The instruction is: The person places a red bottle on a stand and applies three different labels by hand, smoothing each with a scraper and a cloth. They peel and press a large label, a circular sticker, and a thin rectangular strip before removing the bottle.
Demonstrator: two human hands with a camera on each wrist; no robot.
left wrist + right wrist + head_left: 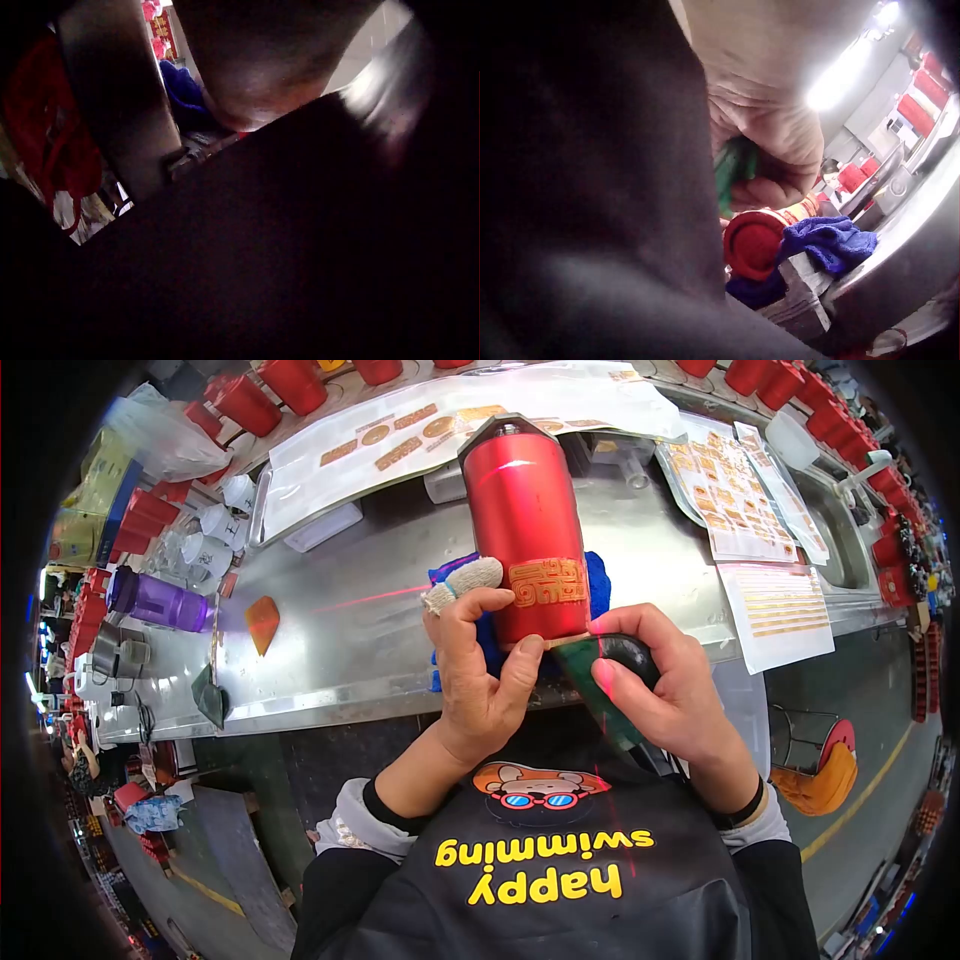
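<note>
A red metal tumbler (pixel 525 490) lies on its side on a blue cloth (pixel 598 585), its base (pixel 756 246) facing me. Gold patterned decoration (pixel 549 582) runs round its lower part. My left hand (pixel 480 680) holds the tumbler near the base, thumb at the bottom edge and fingers at the left end of the pattern. Pale fabric covers a fingertip (pixel 472 582). Between thumb and fingers, my right hand (pixel 665 680) grips a green scraper (pixel 592 678) with a dark rounded part, its corner right at the base edge. Dark fabric hides most of the left wrist view.
On the metal table (pixel 330 650) lie an orange scraper piece (pixel 262 624) and a dark green one (pixel 210 697). A purple bottle (pixel 160 602) stands left. Sheets of gold decals (pixel 735 485) lie right, with a strip sheet (pixel 775 616) at the edge. Red containers (pixel 245 405) line the back.
</note>
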